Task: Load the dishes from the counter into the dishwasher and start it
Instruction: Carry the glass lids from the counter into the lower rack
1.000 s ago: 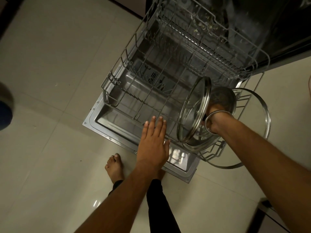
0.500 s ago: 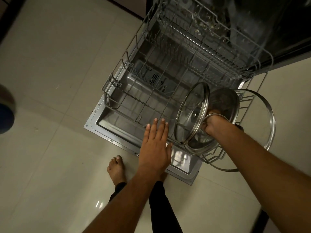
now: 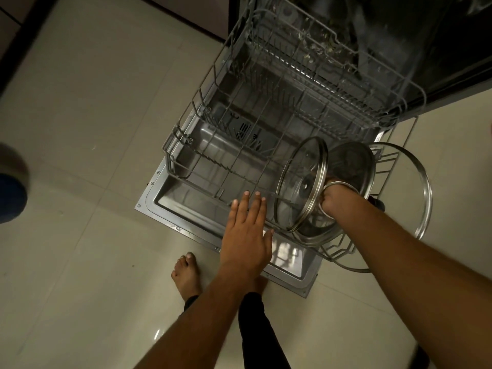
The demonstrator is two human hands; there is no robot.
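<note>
The dishwasher door [image 3: 170, 209] lies open and flat, with the grey lower rack [image 3: 239, 145] pulled out over it. A small glass lid [image 3: 298, 182] with a steel rim stands on edge at the rack's right end. Behind it a steel pan [image 3: 351, 163] sits tilted. My right hand [image 3: 332, 201], a bangle on its wrist, is closed between the small lid and the pan; which of them it grips is hidden. A large glass lid [image 3: 423, 193] stands on edge at the rack's far right. My left hand [image 3: 247, 233] hovers flat, fingers apart, over the rack's front edge.
The upper rack [image 3: 332, 62] sticks out above the lower one, its wires partly over the back. Pale floor tiles [image 3: 80, 129] surround the door. My bare feet [image 3: 186, 272] stand just in front of the door's edge. A dark blurred object [image 3: 10, 187] sits at the left edge.
The right hand and the small lid have shifted slightly toward the rack's right end. My left hand stays flat above the front edge, almost unmoved.
</note>
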